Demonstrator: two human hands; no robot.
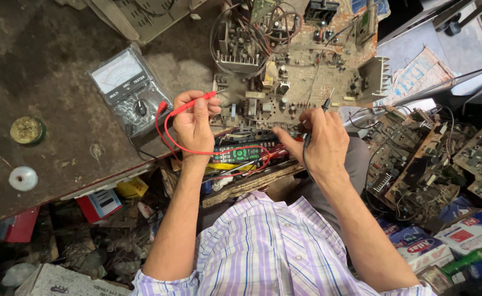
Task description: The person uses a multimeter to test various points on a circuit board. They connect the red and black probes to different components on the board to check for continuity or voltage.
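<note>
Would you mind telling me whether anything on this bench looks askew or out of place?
The large brown circuit board lies tilted, hanging over the dark workbench edge. The grey analogue multimeter sits askew. The left hand holds the red probe; the right hand holds the black probe.

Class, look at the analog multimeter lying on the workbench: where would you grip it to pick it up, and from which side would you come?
Grip the multimeter across its two long edges near the dial window, coming from above at its far left end. It lies flat, face up and tilted, with bare bench on that side. The red lead leaves its near corner beside the left hand, so that end is probably awkward.
</note>
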